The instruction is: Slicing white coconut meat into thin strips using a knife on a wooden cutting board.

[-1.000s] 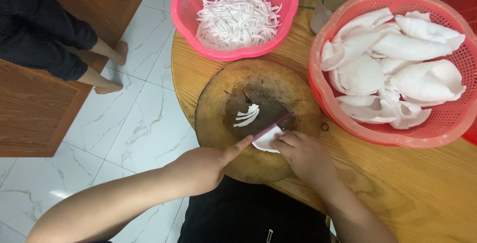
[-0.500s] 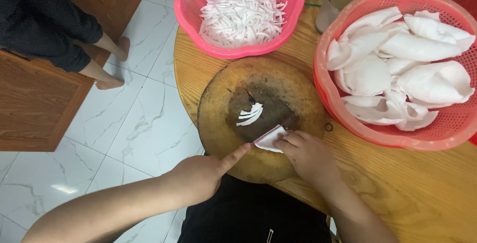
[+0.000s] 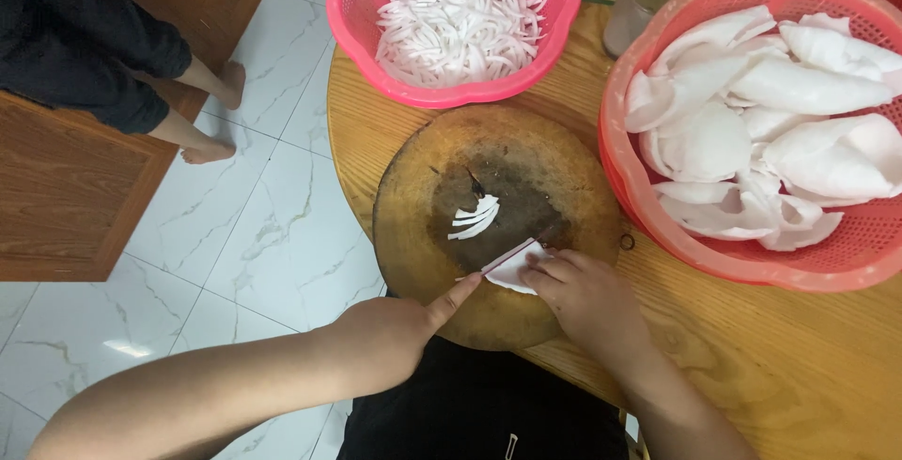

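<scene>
Cutting a white piece on the round board

Left hand (image 3: 395, 328) grips the knife (image 3: 512, 255), its blade on the piece (image 3: 517, 272); right hand (image 3: 587, 296) presses the piece down on the board (image 3: 413, 234).

The left hand (image 3: 399, 328) grips a knife (image 3: 512, 255), its forefinger stretched along the blade. Just right of it, the right hand (image 3: 583, 296) pins a white slab (image 3: 515, 272) on the round chopping block (image 3: 423, 234). Beyond the fingertips lie cut strips (image 3: 474, 218). Farther ahead stands a pink basket (image 3: 352, 9) of shreds; right of the right hand, a red basket (image 3: 817, 267) of white pieces.
</scene>
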